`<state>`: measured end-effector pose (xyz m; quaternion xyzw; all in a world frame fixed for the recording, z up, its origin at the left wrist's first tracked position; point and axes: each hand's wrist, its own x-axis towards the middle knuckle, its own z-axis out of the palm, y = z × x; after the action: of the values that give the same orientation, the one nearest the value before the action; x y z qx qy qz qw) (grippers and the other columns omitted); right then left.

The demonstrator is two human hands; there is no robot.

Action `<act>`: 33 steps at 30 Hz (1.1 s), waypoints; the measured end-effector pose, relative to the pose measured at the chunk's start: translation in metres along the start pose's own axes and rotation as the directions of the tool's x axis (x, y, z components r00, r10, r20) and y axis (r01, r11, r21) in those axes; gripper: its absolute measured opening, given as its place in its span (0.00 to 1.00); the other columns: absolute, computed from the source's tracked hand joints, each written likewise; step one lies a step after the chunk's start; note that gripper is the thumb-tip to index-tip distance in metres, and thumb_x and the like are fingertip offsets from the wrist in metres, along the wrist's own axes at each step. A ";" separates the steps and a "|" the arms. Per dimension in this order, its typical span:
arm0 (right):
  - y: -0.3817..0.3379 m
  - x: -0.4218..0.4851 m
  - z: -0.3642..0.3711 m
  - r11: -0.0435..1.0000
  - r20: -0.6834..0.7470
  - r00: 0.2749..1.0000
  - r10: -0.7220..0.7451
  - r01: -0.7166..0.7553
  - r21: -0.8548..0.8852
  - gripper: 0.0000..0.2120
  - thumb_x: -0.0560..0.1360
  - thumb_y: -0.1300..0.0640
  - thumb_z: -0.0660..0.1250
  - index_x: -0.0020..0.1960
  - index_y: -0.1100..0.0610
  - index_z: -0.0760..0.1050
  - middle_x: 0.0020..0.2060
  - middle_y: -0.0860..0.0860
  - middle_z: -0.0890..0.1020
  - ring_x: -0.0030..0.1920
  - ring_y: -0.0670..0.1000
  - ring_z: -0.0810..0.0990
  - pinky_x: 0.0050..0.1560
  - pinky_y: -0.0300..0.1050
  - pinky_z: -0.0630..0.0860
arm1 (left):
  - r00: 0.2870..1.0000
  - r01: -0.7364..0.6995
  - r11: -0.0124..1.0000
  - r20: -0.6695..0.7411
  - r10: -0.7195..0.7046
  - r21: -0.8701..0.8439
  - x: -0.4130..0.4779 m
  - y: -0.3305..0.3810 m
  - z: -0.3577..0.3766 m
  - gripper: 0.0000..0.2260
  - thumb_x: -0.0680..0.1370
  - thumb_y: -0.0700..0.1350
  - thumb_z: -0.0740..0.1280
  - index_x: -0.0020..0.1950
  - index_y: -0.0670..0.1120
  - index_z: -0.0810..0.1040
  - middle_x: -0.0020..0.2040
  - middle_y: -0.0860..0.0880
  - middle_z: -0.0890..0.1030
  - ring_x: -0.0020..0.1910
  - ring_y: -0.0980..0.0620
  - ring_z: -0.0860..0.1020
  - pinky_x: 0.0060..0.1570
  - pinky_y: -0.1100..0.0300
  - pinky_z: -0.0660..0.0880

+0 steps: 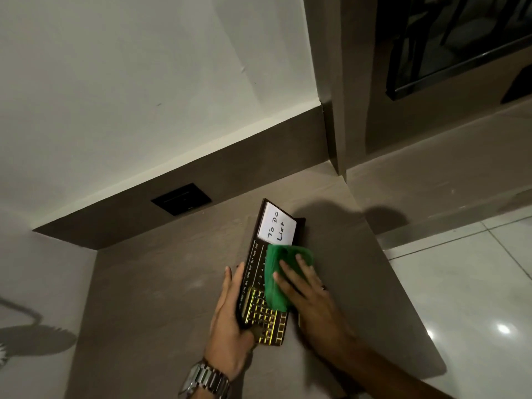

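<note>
A dark brown calendar board (pixel 254 263) lies on the grey-brown counter (pixel 172 283), with month names, a gold grid at its near end and a white "To Do List" card (pixel 277 227) at its far end. My left hand (pixel 230 318) grips the board's left edge, thumb over the gold grid. My right hand (pixel 305 295) presses a green cloth (pixel 277 272) flat onto the middle of the board with straight fingers.
A dark backsplash with a black socket plate (pixel 181 199) runs behind the counter. The counter's right edge drops to a glossy white tiled floor (pixel 475 283). A dark window (pixel 460 38) sits at the upper right. A metal watch is on my left wrist.
</note>
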<state>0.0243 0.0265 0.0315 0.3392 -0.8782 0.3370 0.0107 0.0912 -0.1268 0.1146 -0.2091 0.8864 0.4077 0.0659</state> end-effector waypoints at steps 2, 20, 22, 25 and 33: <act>-0.008 -0.004 0.002 0.998 0.018 0.998 0.058 -0.058 0.040 0.45 0.59 0.73 0.73 0.73 0.55 0.65 0.74 0.55 0.64 0.73 0.64 0.56 0.64 0.67 0.67 | 1.000 0.003 1.000 -0.004 -0.003 0.007 0.001 0.001 -0.001 0.53 0.66 0.27 0.72 0.75 0.67 0.49 0.81 0.54 0.47 0.78 0.54 0.49 0.73 0.40 0.62; 0.007 0.014 0.001 0.984 0.085 0.982 0.170 -0.164 -0.071 0.39 0.65 0.67 0.72 0.73 0.55 0.65 0.74 0.53 0.65 0.75 0.59 0.53 0.68 0.65 0.64 | 0.999 -0.022 0.994 0.034 0.019 0.103 -0.003 0.003 -0.004 0.53 0.68 0.30 0.72 0.76 0.64 0.42 0.80 0.56 0.53 0.79 0.50 0.53 0.72 0.34 0.63; 0.003 0.002 0.003 0.986 0.118 0.981 0.156 -0.146 -0.086 0.40 0.60 0.68 0.75 0.70 0.57 0.70 0.71 0.55 0.69 0.73 0.61 0.60 0.64 0.66 0.66 | 0.998 -0.045 0.990 0.045 0.039 0.131 -0.002 0.003 -0.006 0.53 0.69 0.33 0.73 0.76 0.65 0.40 0.80 0.56 0.52 0.79 0.51 0.53 0.72 0.35 0.63; 0.022 0.037 -0.001 0.961 -0.011 0.970 0.244 -0.243 -0.129 0.36 0.67 0.67 0.71 0.73 0.57 0.65 0.75 0.55 0.62 0.76 0.61 0.52 0.69 0.62 0.62 | 0.997 -0.050 0.986 0.067 0.040 0.160 0.000 0.002 -0.006 0.53 0.70 0.34 0.73 0.76 0.65 0.39 0.80 0.55 0.52 0.79 0.49 0.53 0.72 0.35 0.63; 0.012 0.056 0.003 0.922 -0.015 0.927 0.375 -0.375 -0.102 0.41 0.72 0.67 0.66 0.77 0.57 0.47 0.78 0.57 0.46 0.76 0.60 0.41 0.72 0.62 0.58 | 0.997 -0.029 0.986 0.080 0.017 0.162 0.000 0.000 -0.007 0.52 0.72 0.35 0.72 0.75 0.66 0.37 0.81 0.53 0.50 0.79 0.46 0.53 0.72 0.34 0.62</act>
<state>-0.0257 -0.0016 0.0362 0.1648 -0.9431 0.2861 -0.0385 0.0919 -0.1318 0.1193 -0.1767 0.9159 0.3424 0.1126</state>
